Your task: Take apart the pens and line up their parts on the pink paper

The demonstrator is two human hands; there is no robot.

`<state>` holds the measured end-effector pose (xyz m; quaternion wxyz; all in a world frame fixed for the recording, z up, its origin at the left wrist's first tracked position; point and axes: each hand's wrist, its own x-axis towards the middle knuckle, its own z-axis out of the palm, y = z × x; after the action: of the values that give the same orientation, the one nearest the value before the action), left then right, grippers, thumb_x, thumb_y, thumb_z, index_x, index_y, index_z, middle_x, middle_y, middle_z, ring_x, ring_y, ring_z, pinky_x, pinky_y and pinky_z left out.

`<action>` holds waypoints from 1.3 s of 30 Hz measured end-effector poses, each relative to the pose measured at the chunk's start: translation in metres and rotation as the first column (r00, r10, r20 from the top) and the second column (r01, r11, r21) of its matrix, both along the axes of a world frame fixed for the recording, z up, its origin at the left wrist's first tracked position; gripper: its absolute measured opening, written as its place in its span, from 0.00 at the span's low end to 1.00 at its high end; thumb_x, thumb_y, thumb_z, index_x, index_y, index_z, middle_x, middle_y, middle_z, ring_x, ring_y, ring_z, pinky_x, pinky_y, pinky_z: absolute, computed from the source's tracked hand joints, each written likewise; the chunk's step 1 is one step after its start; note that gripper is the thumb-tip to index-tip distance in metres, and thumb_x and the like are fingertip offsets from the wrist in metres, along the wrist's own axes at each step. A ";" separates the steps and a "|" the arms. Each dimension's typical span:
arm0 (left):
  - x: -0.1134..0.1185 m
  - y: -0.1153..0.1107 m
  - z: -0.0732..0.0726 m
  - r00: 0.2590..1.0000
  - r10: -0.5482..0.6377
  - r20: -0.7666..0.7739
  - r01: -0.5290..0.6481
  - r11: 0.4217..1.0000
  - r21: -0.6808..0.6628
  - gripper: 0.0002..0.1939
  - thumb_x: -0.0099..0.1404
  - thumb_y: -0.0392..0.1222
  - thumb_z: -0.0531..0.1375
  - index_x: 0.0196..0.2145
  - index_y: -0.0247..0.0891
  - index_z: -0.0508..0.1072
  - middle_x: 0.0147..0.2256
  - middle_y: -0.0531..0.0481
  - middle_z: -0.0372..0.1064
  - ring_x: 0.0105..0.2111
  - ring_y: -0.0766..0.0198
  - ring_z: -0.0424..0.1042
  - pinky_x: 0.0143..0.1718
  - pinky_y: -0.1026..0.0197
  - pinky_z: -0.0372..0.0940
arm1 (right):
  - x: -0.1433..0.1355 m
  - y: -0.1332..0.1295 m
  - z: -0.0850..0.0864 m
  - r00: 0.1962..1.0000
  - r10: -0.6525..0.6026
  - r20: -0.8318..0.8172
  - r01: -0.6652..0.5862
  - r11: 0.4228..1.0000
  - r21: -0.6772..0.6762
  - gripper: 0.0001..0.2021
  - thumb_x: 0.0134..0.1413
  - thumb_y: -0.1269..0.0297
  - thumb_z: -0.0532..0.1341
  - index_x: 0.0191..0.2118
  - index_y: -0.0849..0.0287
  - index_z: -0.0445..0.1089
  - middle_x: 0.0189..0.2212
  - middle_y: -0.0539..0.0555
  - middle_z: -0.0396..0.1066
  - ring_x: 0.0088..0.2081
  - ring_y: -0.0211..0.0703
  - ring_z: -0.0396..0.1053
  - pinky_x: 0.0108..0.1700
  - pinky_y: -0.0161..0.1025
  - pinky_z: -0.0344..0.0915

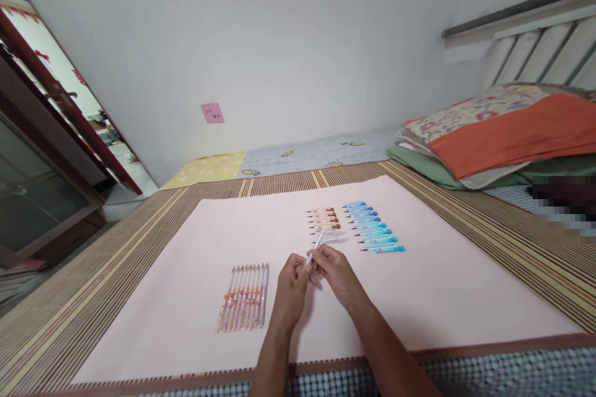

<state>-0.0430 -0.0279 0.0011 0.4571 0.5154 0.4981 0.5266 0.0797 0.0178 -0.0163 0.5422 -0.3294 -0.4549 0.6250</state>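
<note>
A slim, whitish pen point(317, 244) is held aslant above a pink sheet point(186, 298), gripped by the closed fingers point(298, 262) of the left hand point(293, 276) and right hand point(338, 270). The sheet is laid over a striped mat point(125, 248), against a pale wall point(302, 43) bearing a pink note point(212, 113) (its writing cannot be read). The pen's lower end is covered by the fingers; both forearms point(275, 347) are cut off below
</note>
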 end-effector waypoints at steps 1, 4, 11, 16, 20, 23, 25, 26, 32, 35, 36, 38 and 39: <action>0.002 -0.001 0.000 0.999 0.022 -0.023 -0.022 1.000 0.019 0.18 0.63 0.58 0.62 0.30 0.42 0.66 0.22 0.58 0.60 0.22 0.67 0.55 0.26 0.63 0.52 | 0.000 0.000 0.000 0.999 -0.026 0.027 0.026 1.000 0.003 0.21 0.46 0.43 0.71 0.25 0.57 0.71 0.19 0.47 0.65 0.23 0.37 0.58 0.29 0.38 0.55; 0.006 -0.001 -0.001 0.986 0.096 -0.134 -0.085 0.993 0.080 0.16 0.66 0.56 0.60 0.29 0.42 0.66 0.24 0.57 0.60 0.26 0.64 0.58 0.30 0.61 0.54 | 0.002 0.001 0.000 0.994 -0.079 0.082 0.079 0.997 0.005 0.22 0.43 0.44 0.73 0.22 0.57 0.68 0.18 0.45 0.62 0.23 0.36 0.55 0.29 0.38 0.52; 0.007 0.001 -0.002 0.988 0.060 -0.146 -0.057 0.998 0.026 0.20 0.68 0.59 0.55 0.27 0.42 0.65 0.22 0.58 0.55 0.24 0.65 0.53 0.28 0.61 0.50 | 0.006 -0.003 0.009 0.995 -0.048 0.087 0.044 0.998 0.048 0.20 0.45 0.45 0.72 0.23 0.57 0.72 0.19 0.47 0.64 0.24 0.37 0.55 0.30 0.38 0.52; 0.003 0.001 -0.003 0.989 -0.070 0.129 0.087 0.987 -0.134 0.25 0.65 0.67 0.55 0.28 0.41 0.65 0.17 0.62 0.46 0.19 0.70 0.42 0.22 0.62 0.38 | 0.007 -0.006 0.014 0.997 0.038 0.063 -0.044 0.995 0.095 0.19 0.48 0.45 0.70 0.28 0.57 0.76 0.20 0.48 0.67 0.26 0.39 0.60 0.32 0.39 0.55; 0.000 0.000 -0.004 0.951 -0.135 0.278 0.183 0.971 -0.156 0.27 0.63 0.69 0.57 0.30 0.39 0.66 0.18 0.64 0.44 0.18 0.72 0.38 0.21 0.62 0.35 | 0.006 -0.006 0.010 0.993 0.120 0.014 -0.121 0.991 0.058 0.20 0.51 0.44 0.69 0.36 0.58 0.79 0.22 0.48 0.68 0.27 0.39 0.62 0.35 0.39 0.57; 0.000 0.000 -0.005 0.950 -0.125 0.285 0.173 0.973 -0.152 0.27 0.62 0.68 0.58 0.30 0.39 0.66 0.18 0.64 0.45 0.18 0.73 0.39 0.21 0.63 0.35 | 0.003 -0.003 0.004 0.991 0.116 -0.068 -0.115 0.993 0.014 0.22 0.53 0.41 0.67 0.37 0.58 0.77 0.24 0.49 0.69 0.28 0.40 0.65 0.36 0.40 0.59; 0.000 0.000 -0.007 0.960 -0.113 0.258 0.158 0.975 -0.159 0.27 0.62 0.69 0.58 0.30 0.39 0.66 0.17 0.64 0.45 0.18 0.73 0.40 0.21 0.63 0.35 | 0.000 -0.001 0.001 0.997 0.055 -0.052 -0.055 0.998 0.003 0.22 0.50 0.40 0.68 0.31 0.57 0.74 0.22 0.48 0.68 0.26 0.39 0.64 0.34 0.40 0.59; 0.000 0.000 -0.007 0.966 -0.108 0.237 0.149 0.975 -0.162 0.27 0.62 0.69 0.58 0.30 0.39 0.66 0.17 0.64 0.45 0.17 0.73 0.40 0.21 0.63 0.35 | -0.001 -0.001 0.001 1.000 0.022 -0.020 -0.021 1.000 0.003 0.22 0.48 0.40 0.70 0.28 0.57 0.72 0.20 0.48 0.67 0.25 0.39 0.63 0.33 0.39 0.58; -0.002 0.002 -0.008 0.968 -0.108 0.225 0.152 0.970 -0.188 0.29 0.61 0.71 0.57 0.30 0.39 0.66 0.15 0.64 0.46 0.17 0.73 0.40 0.21 0.62 0.35 | 0.003 -0.003 0.005 0.997 0.079 0.014 -0.080 0.996 0.027 0.19 0.49 0.46 0.71 0.27 0.57 0.73 0.21 0.49 0.70 0.26 0.38 0.63 0.34 0.39 0.58; -0.002 0.001 -0.006 0.951 -0.134 0.280 0.192 0.962 -0.192 0.28 0.61 0.70 0.57 0.30 0.39 0.66 0.16 0.64 0.46 0.17 0.73 0.39 0.21 0.62 0.35 | 0.004 -0.004 0.007 0.987 0.145 -0.067 -0.145 0.989 -0.004 0.17 0.50 0.47 0.70 0.35 0.57 0.76 0.29 0.51 0.74 0.30 0.40 0.66 0.38 0.41 0.62; -0.002 0.001 -0.005 0.948 -0.137 0.286 0.197 0.961 -0.193 0.28 0.61 0.70 0.58 0.31 0.39 0.66 0.16 0.64 0.46 0.17 0.73 0.39 0.21 0.62 0.34 | 0.004 -0.004 0.007 0.989 0.131 -0.071 -0.132 0.991 -0.015 0.18 0.50 0.46 0.70 0.35 0.57 0.76 0.29 0.51 0.74 0.30 0.40 0.66 0.39 0.41 0.62; -0.001 0.001 -0.005 0.948 -0.140 0.285 0.201 0.960 -0.196 0.29 0.61 0.71 0.58 0.31 0.39 0.66 0.16 0.65 0.46 0.17 0.73 0.39 0.21 0.62 0.34 | 0.002 -0.003 0.006 0.997 0.064 -0.031 -0.065 0.998 -0.027 0.18 0.47 0.46 0.71 0.31 0.57 0.74 0.25 0.50 0.72 0.28 0.39 0.65 0.37 0.40 0.61; -0.001 0.001 -0.004 0.950 -0.140 0.278 0.199 0.960 -0.196 0.29 0.61 0.71 0.58 0.31 0.39 0.66 0.16 0.65 0.46 0.17 0.73 0.39 0.21 0.62 0.34 | 0.001 -0.003 0.006 0.999 0.034 -0.003 -0.034 0.999 -0.028 0.19 0.46 0.46 0.72 0.28 0.57 0.72 0.22 0.48 0.70 0.26 0.38 0.63 0.35 0.39 0.60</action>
<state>-0.0439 -0.0267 -0.0033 0.6174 0.4282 0.4426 0.4895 0.0805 0.0145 -0.0107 0.5275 -0.3285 -0.4508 0.6408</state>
